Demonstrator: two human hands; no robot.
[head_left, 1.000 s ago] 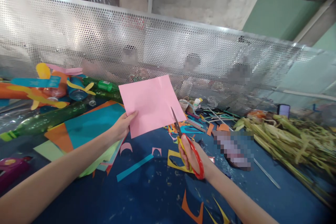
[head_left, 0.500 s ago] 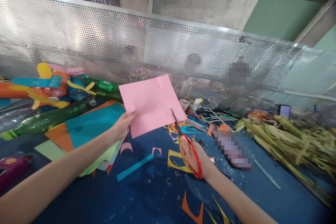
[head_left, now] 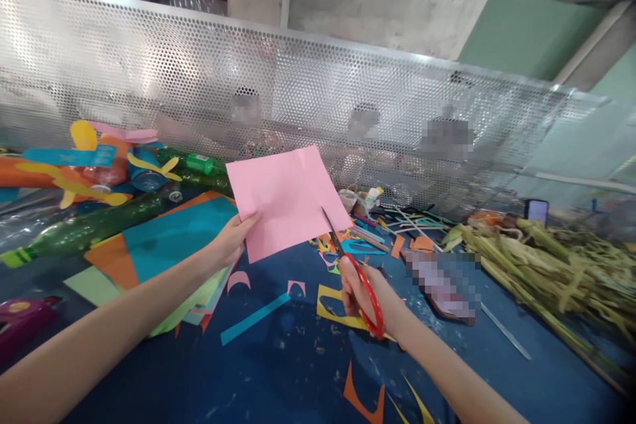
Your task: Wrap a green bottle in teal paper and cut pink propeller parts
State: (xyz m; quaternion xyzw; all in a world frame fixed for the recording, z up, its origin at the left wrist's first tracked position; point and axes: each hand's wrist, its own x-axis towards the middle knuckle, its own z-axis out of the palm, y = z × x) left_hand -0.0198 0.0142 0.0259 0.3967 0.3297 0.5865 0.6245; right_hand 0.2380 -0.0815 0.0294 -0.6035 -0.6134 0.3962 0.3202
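A sheet of pink paper (head_left: 283, 202) is pinched at its lower left edge by my left hand (head_left: 236, 238), tilted up above the table. My right hand (head_left: 365, 295) grips red-handled scissors (head_left: 370, 301). Their dark blades reach over the lower right part of the sheet. Beneath the hands lie a blue paper strip (head_left: 256, 319), a small pink offcut (head_left: 297, 287), a curved pink scrap (head_left: 239, 280) and a yellow offcut (head_left: 328, 298) with a rounded cutout.
Coloured paper sheets (head_left: 169, 238) and green plastic bottles (head_left: 84, 232) lie left, near a purple glue gun (head_left: 24, 321). Dried husks (head_left: 536, 258) cover the right side. A perforated metal panel (head_left: 308, 93) runs along the back, with people behind it. An orange offcut (head_left: 365, 397) lies in front.
The pink sheet has dipped very slightly. My right hand's fingers have shifted a little on the scissors' handles; the blades stay at the same part of the sheet.
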